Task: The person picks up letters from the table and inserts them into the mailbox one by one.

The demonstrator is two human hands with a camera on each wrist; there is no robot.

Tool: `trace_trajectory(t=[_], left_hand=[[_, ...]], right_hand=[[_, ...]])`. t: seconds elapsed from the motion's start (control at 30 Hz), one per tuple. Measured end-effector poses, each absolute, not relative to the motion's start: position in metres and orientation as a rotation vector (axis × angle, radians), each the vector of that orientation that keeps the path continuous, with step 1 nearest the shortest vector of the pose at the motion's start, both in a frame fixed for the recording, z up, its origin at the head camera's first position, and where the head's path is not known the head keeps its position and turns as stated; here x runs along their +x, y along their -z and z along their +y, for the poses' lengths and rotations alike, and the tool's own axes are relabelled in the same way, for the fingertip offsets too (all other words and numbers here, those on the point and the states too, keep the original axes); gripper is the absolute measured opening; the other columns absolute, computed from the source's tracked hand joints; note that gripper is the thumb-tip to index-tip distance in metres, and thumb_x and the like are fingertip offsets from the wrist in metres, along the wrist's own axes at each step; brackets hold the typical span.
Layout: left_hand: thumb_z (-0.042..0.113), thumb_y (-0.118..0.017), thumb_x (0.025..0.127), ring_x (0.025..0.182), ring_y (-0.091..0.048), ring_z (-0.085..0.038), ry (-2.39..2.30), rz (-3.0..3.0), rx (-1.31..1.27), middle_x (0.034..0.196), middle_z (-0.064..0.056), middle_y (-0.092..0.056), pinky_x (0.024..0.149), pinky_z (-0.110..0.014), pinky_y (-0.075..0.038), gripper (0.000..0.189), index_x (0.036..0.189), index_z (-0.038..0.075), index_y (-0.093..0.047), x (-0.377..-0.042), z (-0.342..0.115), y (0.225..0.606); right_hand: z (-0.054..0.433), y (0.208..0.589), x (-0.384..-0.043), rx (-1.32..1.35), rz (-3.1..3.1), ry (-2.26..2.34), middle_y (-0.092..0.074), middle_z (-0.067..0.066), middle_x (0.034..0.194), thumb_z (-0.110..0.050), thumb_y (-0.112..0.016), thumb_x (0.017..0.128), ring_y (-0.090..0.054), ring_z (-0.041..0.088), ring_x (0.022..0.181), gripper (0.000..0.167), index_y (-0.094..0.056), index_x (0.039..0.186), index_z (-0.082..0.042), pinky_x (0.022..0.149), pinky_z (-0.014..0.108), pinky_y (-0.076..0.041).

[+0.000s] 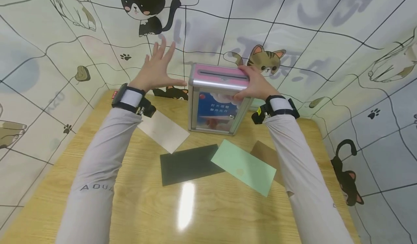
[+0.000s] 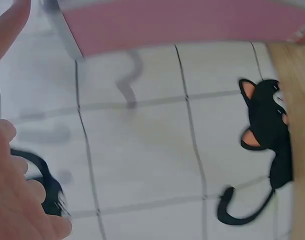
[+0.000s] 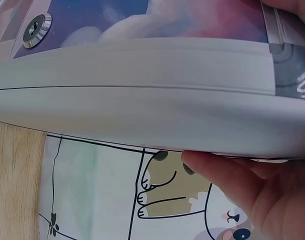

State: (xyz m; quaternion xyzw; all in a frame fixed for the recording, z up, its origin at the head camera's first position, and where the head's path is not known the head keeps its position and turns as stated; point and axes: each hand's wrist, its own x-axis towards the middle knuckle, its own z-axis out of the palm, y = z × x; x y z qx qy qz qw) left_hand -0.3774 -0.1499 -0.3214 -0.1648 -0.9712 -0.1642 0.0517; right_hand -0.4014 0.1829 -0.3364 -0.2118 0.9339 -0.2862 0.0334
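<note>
A pink suggestion box (image 1: 213, 106) with an aluminium frame stands at the back of the table. It has a slot (image 1: 224, 74) in its top and a lock (image 1: 231, 116) on its clear front door. My right hand (image 1: 256, 84) grips the upper right corner, thumb at the front and fingers behind. In the right wrist view, the silver side frame (image 3: 142, 75) passes between thumb and fingers. Just left of the box, my left hand (image 1: 155, 70) is raised with fingers spread, holding nothing, its thumb pointing at the upper left edge. The left wrist view shows the pink side panel (image 2: 192, 22) close by.
In front of the box lie a white envelope (image 1: 164, 130), a dark envelope (image 1: 190, 164) and a light green envelope (image 1: 244, 166). The green one overlaps a brown envelope (image 1: 264, 153), partly under my right sleeve. A cat-printed wall covering (image 1: 208, 30) rises right behind the table (image 1: 146, 207).
</note>
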Motion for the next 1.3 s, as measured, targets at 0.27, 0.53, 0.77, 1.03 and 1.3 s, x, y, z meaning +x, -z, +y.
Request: trace_trajectory(t=[0.27, 0.53, 0.77, 1.03, 1.3], left_hand=[[0.069, -0.061, 0.065, 0.134, 0.022, -0.030, 0.653, -2.948, -0.255, 0.147, -0.008, 0.025, 0.102, -0.064, 0.000, 0.119, 0.144, 0.019, 0.012, -0.369, -0.209, 0.366], [0.063, -0.060, 0.071, 0.132, 0.021, -0.038, 0.810, -2.996, -0.087, 0.146, -0.014, 0.025, 0.101, -0.066, -0.003, 0.114, 0.144, 0.016, 0.013, -0.358, -0.244, 0.420], [0.062, -0.059, 0.073, 0.130, 0.012, -0.050, 0.831, -3.024, -0.011, 0.145, -0.029, 0.014, 0.098, -0.068, -0.008, 0.112, 0.145, 0.005, 0.006, -0.350, -0.273, 0.466], [0.067, -0.057, 0.071, 0.130, 0.017, -0.047, 0.837, -3.079, 0.065, 0.146, -0.028, 0.014, 0.093, -0.073, -0.007, 0.115, 0.145, 0.006, 0.007, -0.349, -0.279, 0.494], [0.068, -0.057, 0.070, 0.130, 0.015, -0.049, 0.832, -3.155, 0.069, 0.145, -0.029, 0.014, 0.094, -0.073, -0.006, 0.117, 0.144, 0.005, 0.008, -0.350, -0.269, 0.514]], right_hand=[[0.183, 0.338, -0.404, -0.656, 2.877, 0.880, -0.029, 0.015, 0.134, -0.020, -0.081, 0.054, -0.035, 0.030, 0.111, 0.103, -0.028, 0.142, -0.016, 0.092, 0.051, -0.036], [0.189, 0.338, -0.403, -0.664, 2.881, 0.891, -0.030, 0.015, 0.134, -0.019, -0.081, 0.054, -0.036, 0.031, 0.111, 0.102, -0.029, 0.141, -0.014, 0.092, 0.051, -0.036], [0.185, 0.339, -0.404, -0.662, 2.875, 0.897, -0.029, 0.015, 0.134, -0.019, -0.081, 0.054, -0.035, 0.030, 0.111, 0.103, -0.028, 0.142, -0.015, 0.092, 0.051, -0.036], [0.185, 0.335, -0.404, -0.663, 2.881, 0.895, -0.030, 0.014, 0.132, -0.018, -0.081, 0.054, -0.036, 0.030, 0.110, 0.103, -0.028, 0.142, -0.015, 0.092, 0.050, -0.037], [0.185, 0.338, -0.404, -0.654, 2.866, 0.925, -0.030, 0.013, 0.131, -0.018, -0.082, 0.052, -0.037, 0.029, 0.109, 0.105, -0.028, 0.142, -0.015, 0.091, 0.049, -0.037]])
